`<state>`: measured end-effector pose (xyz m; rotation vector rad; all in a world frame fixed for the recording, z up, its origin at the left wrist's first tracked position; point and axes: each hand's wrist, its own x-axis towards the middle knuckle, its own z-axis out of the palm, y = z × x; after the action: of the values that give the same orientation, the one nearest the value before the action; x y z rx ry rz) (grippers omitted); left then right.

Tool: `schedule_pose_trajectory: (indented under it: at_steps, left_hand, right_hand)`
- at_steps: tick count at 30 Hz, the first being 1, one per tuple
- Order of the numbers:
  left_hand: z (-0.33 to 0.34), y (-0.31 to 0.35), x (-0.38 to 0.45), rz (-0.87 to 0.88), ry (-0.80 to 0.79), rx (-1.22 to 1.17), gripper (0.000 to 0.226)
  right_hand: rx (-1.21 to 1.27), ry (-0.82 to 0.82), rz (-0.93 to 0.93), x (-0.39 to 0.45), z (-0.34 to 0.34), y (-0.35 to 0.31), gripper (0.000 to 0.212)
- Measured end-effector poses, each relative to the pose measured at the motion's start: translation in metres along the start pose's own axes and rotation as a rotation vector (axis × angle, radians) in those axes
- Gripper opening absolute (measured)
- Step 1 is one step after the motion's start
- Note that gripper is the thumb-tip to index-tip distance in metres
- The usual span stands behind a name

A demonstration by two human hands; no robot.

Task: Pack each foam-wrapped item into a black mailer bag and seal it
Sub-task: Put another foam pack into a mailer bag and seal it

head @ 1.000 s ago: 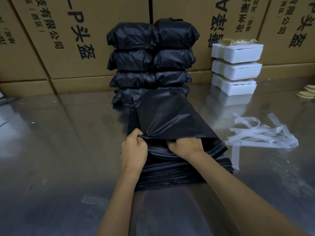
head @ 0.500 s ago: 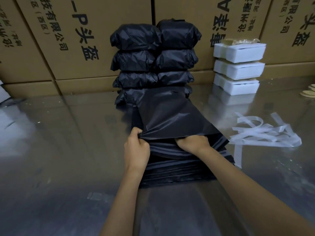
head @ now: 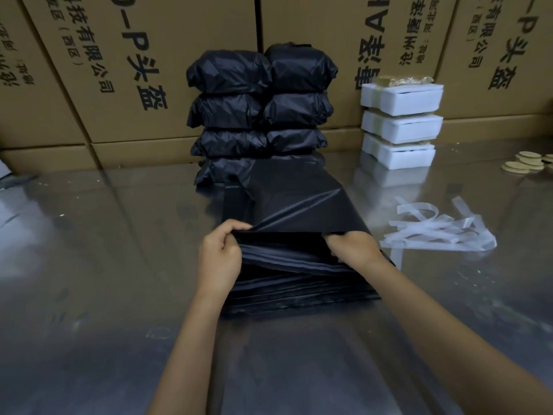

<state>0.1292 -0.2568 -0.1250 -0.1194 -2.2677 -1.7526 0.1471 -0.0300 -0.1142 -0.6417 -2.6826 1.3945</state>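
Black thin plastic mailer bag (head: 296,211) at frame centre, mouth pinched by left hand (head: 220,259) and right hand (head: 354,250), each grip clamped on film; slippery layers could cling together, lifting two bags.

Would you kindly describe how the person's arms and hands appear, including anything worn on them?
The left hand and right hand are bare: no gloves, rings, watch or bracelet show. Both forearms are bare up to the bottom edge of the picture, with no sleeve in view.

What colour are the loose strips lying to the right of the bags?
The strips are translucent white, seen best in the head view.
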Motion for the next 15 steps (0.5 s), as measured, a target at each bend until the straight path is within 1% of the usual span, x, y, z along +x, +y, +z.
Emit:
schedule_pose_trajectory:
  at_steps: [3,5,6,8,9,10,11,12,13,14,15]
  left_hand:
    - [-0.006,0.001,-0.007,-0.008,-0.003,-0.051,0.049]
    - [-0.011,-0.003,-0.014,0.051,-0.021,-0.001,0.046]
    - [-0.013,-0.005,-0.018,0.083,-0.041,0.06,0.044]
    - [-0.019,-0.007,-0.024,0.098,-0.101,0.19,0.042]
    - [-0.023,-0.005,-0.024,0.088,-0.146,0.229,0.04]
    - [-0.027,-0.001,-0.023,0.066,-0.203,0.251,0.039]
    - [-0.032,0.005,-0.021,0.031,-0.263,0.267,0.038]
    - [-0.035,0.013,-0.017,-0.005,-0.311,0.281,0.038]
    - [-0.036,0.021,-0.01,-0.029,-0.319,0.293,0.04]
    - [-0.034,0.029,-0.002,-0.024,-0.283,0.308,0.042]
    - [-0.028,0.037,0.008,0.019,-0.222,0.328,0.041]
  right_hand:
    - [-0.076,-0.095,-0.059,-0.019,-0.013,0.002,0.039]
    - [-0.177,-0.178,-0.089,-0.033,-0.024,0.006,0.043]
    - [-0.242,-0.257,-0.119,-0.042,-0.031,0.008,0.04]
    - [-0.353,-0.47,-0.228,-0.061,-0.047,0.011,0.033]
    - [-0.365,-0.557,-0.272,-0.069,-0.055,0.01,0.031]
    - [-0.327,-0.602,-0.29,-0.076,-0.064,0.006,0.027]
    - [-0.235,-0.609,-0.295,-0.081,-0.073,0.001,0.022]
    - [-0.132,-0.575,-0.308,-0.081,-0.082,-0.005,0.021]
    - [-0.04,-0.512,-0.336,-0.079,-0.09,-0.011,0.022]
    - [0.022,-0.426,-0.379,-0.075,-0.096,-0.02,0.021]
    - [0.058,-0.326,-0.426,-0.068,-0.098,-0.031,0.019]
